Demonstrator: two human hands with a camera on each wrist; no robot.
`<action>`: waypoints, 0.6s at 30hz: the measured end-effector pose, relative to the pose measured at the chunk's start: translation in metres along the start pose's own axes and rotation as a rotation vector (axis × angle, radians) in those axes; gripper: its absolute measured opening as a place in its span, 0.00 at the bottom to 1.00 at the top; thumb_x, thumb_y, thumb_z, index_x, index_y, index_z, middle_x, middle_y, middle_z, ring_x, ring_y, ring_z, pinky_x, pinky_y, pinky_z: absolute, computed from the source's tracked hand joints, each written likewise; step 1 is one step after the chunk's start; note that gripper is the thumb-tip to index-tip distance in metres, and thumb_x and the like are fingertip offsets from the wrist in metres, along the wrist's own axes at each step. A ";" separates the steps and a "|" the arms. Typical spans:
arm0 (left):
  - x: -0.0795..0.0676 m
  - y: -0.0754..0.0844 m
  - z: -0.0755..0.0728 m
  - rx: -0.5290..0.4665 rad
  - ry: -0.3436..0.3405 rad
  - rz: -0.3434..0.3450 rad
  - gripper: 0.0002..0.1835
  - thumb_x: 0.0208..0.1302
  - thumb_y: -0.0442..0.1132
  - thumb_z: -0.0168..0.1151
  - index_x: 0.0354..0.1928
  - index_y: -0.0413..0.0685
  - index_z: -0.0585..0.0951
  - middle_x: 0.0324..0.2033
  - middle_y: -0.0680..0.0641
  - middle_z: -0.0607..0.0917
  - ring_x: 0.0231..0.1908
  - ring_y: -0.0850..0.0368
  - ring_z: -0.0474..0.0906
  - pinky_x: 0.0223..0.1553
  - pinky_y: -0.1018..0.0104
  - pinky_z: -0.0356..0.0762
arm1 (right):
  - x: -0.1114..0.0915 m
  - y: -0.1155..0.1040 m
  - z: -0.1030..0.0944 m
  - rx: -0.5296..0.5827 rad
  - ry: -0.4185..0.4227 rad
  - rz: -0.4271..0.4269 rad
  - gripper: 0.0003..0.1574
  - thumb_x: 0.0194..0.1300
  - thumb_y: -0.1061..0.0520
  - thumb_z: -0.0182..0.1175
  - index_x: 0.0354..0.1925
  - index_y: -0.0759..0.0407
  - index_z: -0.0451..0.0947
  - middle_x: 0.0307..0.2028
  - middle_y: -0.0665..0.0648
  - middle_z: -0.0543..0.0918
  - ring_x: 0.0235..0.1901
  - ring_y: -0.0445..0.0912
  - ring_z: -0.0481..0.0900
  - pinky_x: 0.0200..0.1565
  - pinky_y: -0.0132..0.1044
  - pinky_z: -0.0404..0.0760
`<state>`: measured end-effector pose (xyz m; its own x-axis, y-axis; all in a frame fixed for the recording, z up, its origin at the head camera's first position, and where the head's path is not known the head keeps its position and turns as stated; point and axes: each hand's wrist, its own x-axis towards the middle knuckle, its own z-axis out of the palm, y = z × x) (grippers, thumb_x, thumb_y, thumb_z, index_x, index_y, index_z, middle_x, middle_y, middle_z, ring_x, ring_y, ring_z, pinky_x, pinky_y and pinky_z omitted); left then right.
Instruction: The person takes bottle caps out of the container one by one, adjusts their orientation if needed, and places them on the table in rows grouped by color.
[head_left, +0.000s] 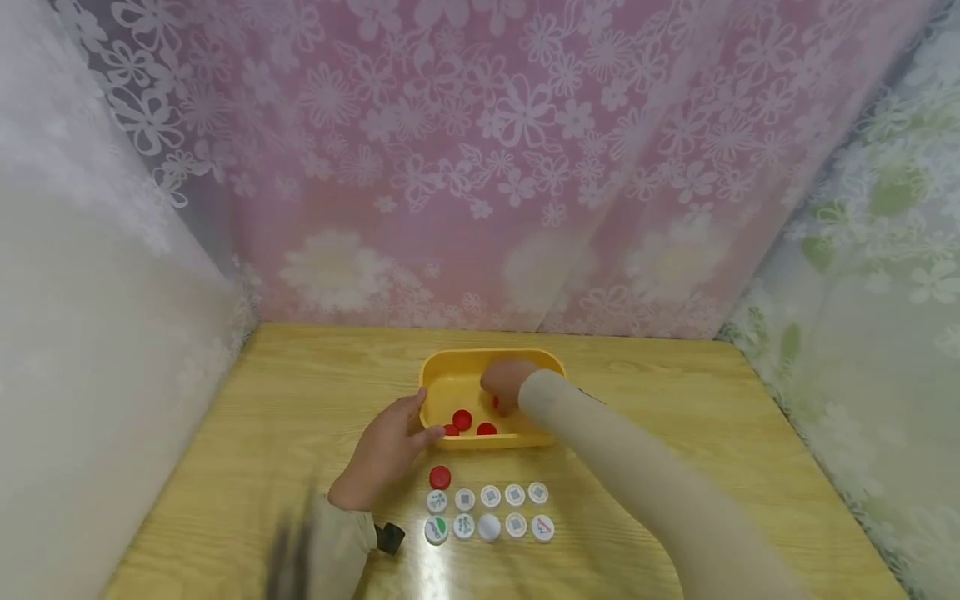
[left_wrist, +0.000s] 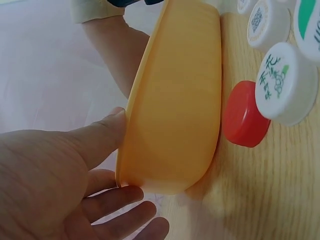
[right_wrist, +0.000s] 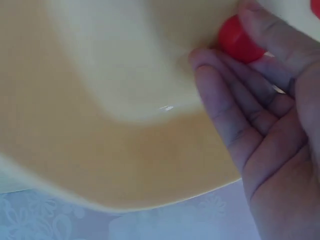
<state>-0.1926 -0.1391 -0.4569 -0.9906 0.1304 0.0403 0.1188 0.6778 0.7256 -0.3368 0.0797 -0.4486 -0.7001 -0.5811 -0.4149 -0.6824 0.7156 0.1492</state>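
A yellow plastic basin [head_left: 457, 360] stands on the table, with red bottle caps [head_left: 462, 419] lying near its front left. My left hand [head_left: 390, 446] grips the basin's left end; in the left wrist view the thumb [left_wrist: 102, 135] lies on the rim and the fingers curl at the corner. Inside the basin, my right hand [head_left: 508, 383] pinches a red bottle cap [right_wrist: 237, 42] between thumb and fingers, close to the basin floor. In front of the basin, one red cap [head_left: 440, 477] sits on the wood beside a white cap [left_wrist: 286, 83].
Two rows of white bottle caps [head_left: 491, 496], several with printed tops, lie in front of the basin on the wood-grain table [head_left: 637, 375]. A pink floral curtain [head_left: 480, 167] hangs behind the table, and pale floral cloth [head_left: 885, 275] stands along the right side.
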 end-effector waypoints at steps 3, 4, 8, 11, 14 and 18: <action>0.002 0.001 -0.002 0.022 0.000 0.015 0.41 0.66 0.49 0.72 0.76 0.40 0.68 0.69 0.40 0.77 0.70 0.40 0.70 0.71 0.43 0.66 | 0.001 0.010 0.006 0.009 0.013 -0.037 0.15 0.64 0.54 0.71 0.25 0.48 0.75 0.23 0.46 0.69 0.27 0.44 0.67 0.34 0.35 0.69; 0.002 0.002 -0.003 0.028 -0.001 0.026 0.40 0.66 0.49 0.72 0.75 0.40 0.69 0.68 0.40 0.77 0.70 0.40 0.71 0.70 0.42 0.67 | -0.001 0.012 0.005 0.025 0.009 -0.043 0.15 0.65 0.53 0.70 0.26 0.48 0.75 0.23 0.47 0.68 0.27 0.44 0.66 0.34 0.35 0.68; 0.005 0.004 -0.002 0.015 -0.014 0.032 0.40 0.67 0.49 0.72 0.75 0.40 0.69 0.68 0.41 0.78 0.69 0.41 0.72 0.70 0.43 0.67 | -0.025 0.018 -0.005 0.106 0.089 -0.078 0.14 0.70 0.50 0.68 0.30 0.48 0.73 0.22 0.45 0.68 0.26 0.43 0.66 0.35 0.36 0.69; 0.005 0.004 -0.001 0.010 -0.019 0.004 0.41 0.67 0.50 0.72 0.76 0.41 0.68 0.68 0.42 0.78 0.69 0.42 0.72 0.71 0.44 0.67 | -0.054 0.011 -0.019 0.164 0.299 -0.131 0.10 0.70 0.50 0.69 0.38 0.50 0.77 0.28 0.46 0.76 0.29 0.42 0.72 0.38 0.35 0.78; 0.002 0.003 -0.003 0.013 -0.006 -0.015 0.40 0.67 0.50 0.72 0.76 0.41 0.69 0.68 0.42 0.78 0.69 0.42 0.72 0.71 0.43 0.67 | -0.085 -0.008 -0.027 0.165 0.557 -0.208 0.14 0.67 0.51 0.71 0.47 0.54 0.80 0.37 0.49 0.82 0.34 0.43 0.78 0.41 0.36 0.84; 0.000 0.003 -0.005 0.021 -0.001 -0.009 0.40 0.68 0.49 0.71 0.76 0.40 0.68 0.68 0.42 0.78 0.69 0.41 0.72 0.71 0.43 0.66 | -0.122 -0.044 -0.012 0.182 0.723 -0.256 0.23 0.65 0.50 0.74 0.54 0.56 0.79 0.38 0.48 0.83 0.34 0.41 0.79 0.39 0.34 0.84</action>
<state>-0.1922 -0.1408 -0.4511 -0.9916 0.1248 0.0332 0.1111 0.6943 0.7111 -0.2236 0.1148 -0.3937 -0.5315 -0.7997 0.2791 -0.8394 0.5414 -0.0474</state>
